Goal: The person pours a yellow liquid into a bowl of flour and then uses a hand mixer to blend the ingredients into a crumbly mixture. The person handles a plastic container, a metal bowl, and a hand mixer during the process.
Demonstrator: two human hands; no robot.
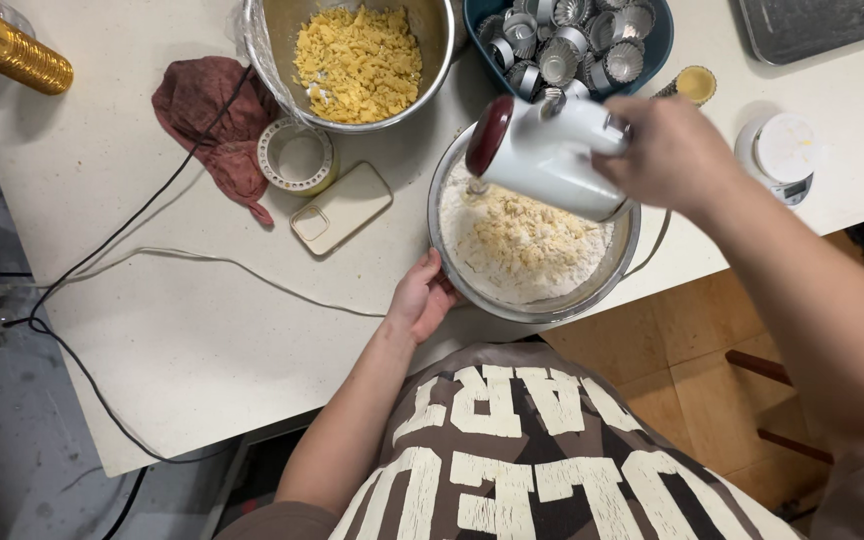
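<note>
A steel mixing bowl (449,262) stands at the table's near edge, filled with white flour and yellow crumbly pieces (522,240). My right hand (667,155) grips the handle of a white hand mixer (544,150) with a dark red end, held over the bowl with its beaters down in the flour at the far left side. My left hand (420,297) rests against the bowl's near left rim, fingers curled on the outside wall.
A second steel bowl (434,55) of yellow crumbs sits behind. A blue bowl (657,45) holds several small fluted metal tins. A phone (340,208), a tape roll (296,157), a dark red cloth (212,120), a white kitchen scale (780,155), cables and a metal tray (822,25) lie around.
</note>
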